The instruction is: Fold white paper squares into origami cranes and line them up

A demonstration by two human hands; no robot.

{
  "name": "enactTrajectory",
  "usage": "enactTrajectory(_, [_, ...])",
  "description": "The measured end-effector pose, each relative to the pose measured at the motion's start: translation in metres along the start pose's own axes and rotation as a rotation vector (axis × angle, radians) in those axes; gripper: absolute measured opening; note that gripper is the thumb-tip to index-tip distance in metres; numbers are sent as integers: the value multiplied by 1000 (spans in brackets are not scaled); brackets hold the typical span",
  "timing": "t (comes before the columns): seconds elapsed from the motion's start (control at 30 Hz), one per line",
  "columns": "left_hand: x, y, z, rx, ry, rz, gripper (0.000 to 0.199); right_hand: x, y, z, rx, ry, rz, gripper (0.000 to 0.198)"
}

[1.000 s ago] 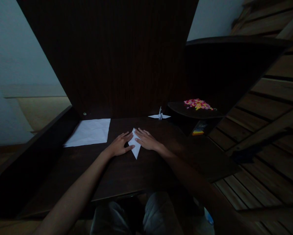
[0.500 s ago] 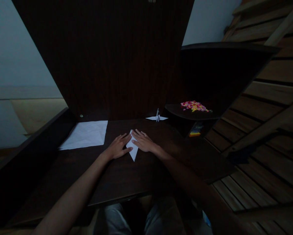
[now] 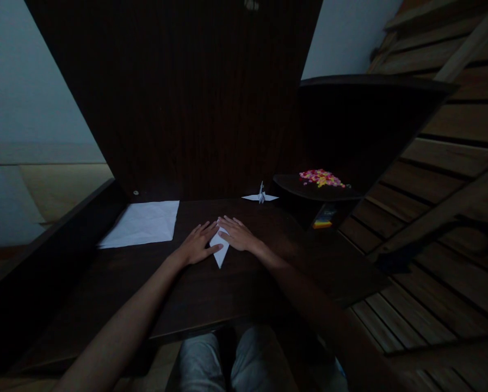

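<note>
A white folded paper (image 3: 221, 251), shaped like a narrow diamond, lies flat on the dark desk (image 3: 203, 296) with one point toward me. My left hand (image 3: 197, 244) rests on its left edge, fingers stretched out and thumb on the paper. From the right, my right hand (image 3: 238, 234) lies flat over the paper's upper part, fingers spread. The two hands' fingertips nearly meet at the far tip, which they mostly cover. Behind them, close to the back panel, stands a finished white paper crane (image 3: 261, 197) with its wings out.
White paper sheets (image 3: 146, 223) lie at the desk's left. A corner shelf (image 3: 286, 188) at the right holds a pile of small pink, red and yellow pieces (image 3: 322, 177). Below it is a small box with a yellow stripe (image 3: 323, 222). Wooden slats (image 3: 448, 239) stand farther right.
My right fingers have shifted slightly left over the paper's far tip, and the paper's near point sits slightly farther left. The view has tilted a little; the left hand stays nearly in place.
</note>
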State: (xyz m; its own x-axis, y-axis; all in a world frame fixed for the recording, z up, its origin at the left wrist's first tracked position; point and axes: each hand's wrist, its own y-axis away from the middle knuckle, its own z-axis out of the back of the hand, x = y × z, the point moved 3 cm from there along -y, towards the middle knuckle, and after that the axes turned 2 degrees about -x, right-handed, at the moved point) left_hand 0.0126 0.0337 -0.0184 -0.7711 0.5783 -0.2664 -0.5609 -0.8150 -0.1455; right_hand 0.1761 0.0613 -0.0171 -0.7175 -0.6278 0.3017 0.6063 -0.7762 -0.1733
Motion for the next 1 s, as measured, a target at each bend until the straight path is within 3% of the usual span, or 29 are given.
enactTrajectory(0.27, [11, 7, 12, 47, 53, -101, 50, -8, 0, 1, -58, -35, -2, 52])
enactTrajectory(0.47, [16, 11, 20, 59, -27, -88, 60, -14, 1, 5, -42, 12, -59, 48])
enactTrajectory(0.73, [24, 9, 23, 11, -76, -91, 56, -26, 3, 14, -185, -39, -146, 37])
enactTrajectory(1.0, [26, 7, 21, -79, -54, -89, 51, -32, 4, 18, -319, -141, -83, 15])
